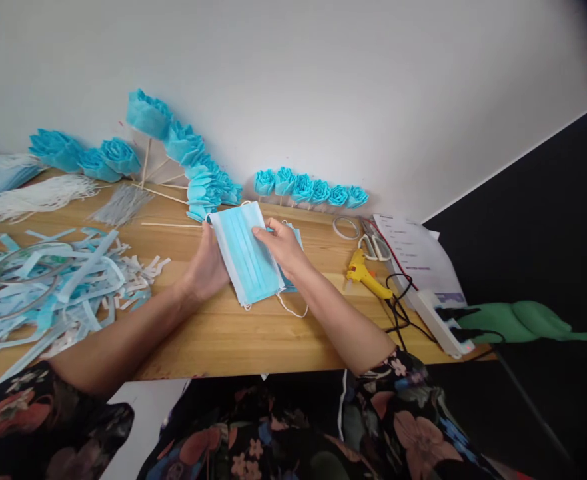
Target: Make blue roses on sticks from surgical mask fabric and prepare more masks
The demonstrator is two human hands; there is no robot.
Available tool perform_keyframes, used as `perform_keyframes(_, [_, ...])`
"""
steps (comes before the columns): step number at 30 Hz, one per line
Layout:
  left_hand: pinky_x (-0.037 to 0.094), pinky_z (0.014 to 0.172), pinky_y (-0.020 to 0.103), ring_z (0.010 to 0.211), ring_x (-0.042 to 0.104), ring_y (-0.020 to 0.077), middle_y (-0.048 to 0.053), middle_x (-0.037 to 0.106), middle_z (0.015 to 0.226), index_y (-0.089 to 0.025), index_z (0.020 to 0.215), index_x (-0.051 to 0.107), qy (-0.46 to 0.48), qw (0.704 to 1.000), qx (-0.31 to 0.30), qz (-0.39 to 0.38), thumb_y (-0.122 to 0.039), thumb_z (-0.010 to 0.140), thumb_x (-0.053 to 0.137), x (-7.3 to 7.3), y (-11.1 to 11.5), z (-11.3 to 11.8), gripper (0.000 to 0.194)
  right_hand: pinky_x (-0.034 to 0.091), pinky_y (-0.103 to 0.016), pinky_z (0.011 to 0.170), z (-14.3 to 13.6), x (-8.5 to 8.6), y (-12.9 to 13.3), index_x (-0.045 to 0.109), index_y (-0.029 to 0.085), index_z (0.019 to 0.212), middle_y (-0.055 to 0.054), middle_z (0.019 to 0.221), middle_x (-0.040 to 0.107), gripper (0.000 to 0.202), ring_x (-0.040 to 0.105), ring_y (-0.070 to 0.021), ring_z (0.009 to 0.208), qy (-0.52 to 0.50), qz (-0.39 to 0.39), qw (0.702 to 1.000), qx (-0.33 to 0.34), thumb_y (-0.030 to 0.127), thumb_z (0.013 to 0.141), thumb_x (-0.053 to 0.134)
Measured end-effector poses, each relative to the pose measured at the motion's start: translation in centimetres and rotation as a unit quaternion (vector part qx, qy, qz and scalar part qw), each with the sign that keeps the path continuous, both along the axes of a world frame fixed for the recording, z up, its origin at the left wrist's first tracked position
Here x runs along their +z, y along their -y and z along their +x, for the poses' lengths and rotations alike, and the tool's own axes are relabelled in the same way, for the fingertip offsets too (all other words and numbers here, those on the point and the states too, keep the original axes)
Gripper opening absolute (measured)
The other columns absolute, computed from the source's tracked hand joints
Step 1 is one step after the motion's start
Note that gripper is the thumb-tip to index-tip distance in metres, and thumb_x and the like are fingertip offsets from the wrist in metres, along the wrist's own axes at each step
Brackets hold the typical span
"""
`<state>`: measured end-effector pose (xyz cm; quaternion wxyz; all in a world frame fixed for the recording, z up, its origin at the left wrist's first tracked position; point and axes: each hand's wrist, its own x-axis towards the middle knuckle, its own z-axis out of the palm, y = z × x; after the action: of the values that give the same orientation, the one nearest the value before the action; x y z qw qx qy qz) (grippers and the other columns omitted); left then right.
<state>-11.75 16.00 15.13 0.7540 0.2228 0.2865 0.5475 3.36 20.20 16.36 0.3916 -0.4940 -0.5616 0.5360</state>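
Observation:
A small stack of pleated blue face masks (248,257) is held up, tilted, over the middle of the wooden table. My left hand (210,263) supports the masks from the left, its thumb at their upper left corner and its fingers partly hidden behind them. On the right edge, my right hand (282,247) pinches the masks, with the thumb on the front. More blue mask material (296,233) shows behind my right hand, and a white ear loop (293,311) dangles below it.
Blue flowers (203,180) on sticks stand along the wall, with a shorter row (303,188) further right. Cut strips (73,273) and white cords (43,195) lie left. At right are a yellow glue gun (366,273), scissors (374,248), papers (418,250) and a power strip (438,320).

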Motion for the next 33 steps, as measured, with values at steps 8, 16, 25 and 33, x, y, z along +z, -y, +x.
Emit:
perform_keyframes(8, [0.054,0.107,0.05,0.125,0.064,0.0348,0.012,0.073,0.123,-0.014,0.122,0.068,-0.117,0.99,0.04,-0.063,-0.006,0.079,0.067,-0.5,0.1,-0.7,0.043,0.051,-0.026,0.067,3.6,1.8,-0.9,0.064,0.024,0.113,-0.002,0.097,0.073,0.025,0.067,-0.0148,0.078,0.103,0.122,0.987,0.001,0.038,0.094,0.056])
perform_keyframes(16, [0.06,0.1,0.048,0.118,0.068,0.0332,0.009,0.076,0.113,-0.016,0.121,0.068,-0.156,0.973,0.106,-0.136,-0.004,0.081,0.063,-0.3,-0.7,-1.3,0.042,0.046,-0.032,0.074,8.3,0.5,-1.8,0.07,0.021,0.104,-0.01,0.102,0.078,0.04,0.07,-0.0269,0.094,0.559,0.083,0.825,-0.025,0.058,0.093,0.059])
perform_keyframes(25, [0.058,0.102,0.041,0.109,0.071,0.0274,0.011,0.075,0.116,-0.013,0.123,0.067,-0.164,0.97,0.072,-0.166,-0.012,0.091,0.058,0.9,-0.6,-1.4,0.032,0.037,-0.029,0.064,9.7,-2.3,-2.4,0.059,0.022,0.068,-0.001,0.07,0.065,0.03,0.059,-0.0188,0.072,0.439,0.099,0.892,-0.044,0.044,0.087,0.068])
perform_keyframes(33, [0.051,0.109,0.05,0.132,0.059,0.0348,0.013,0.068,0.133,-0.015,0.138,0.061,-0.084,0.995,0.013,-0.058,-0.046,0.1,0.054,0.8,-0.5,-1.1,0.049,0.054,-0.034,0.073,7.8,3.9,0.3,0.068,0.024,0.108,-0.002,0.098,0.073,0.037,0.066,-0.0196,0.086,-0.047,0.065,0.996,0.029,0.048,0.081,0.074])
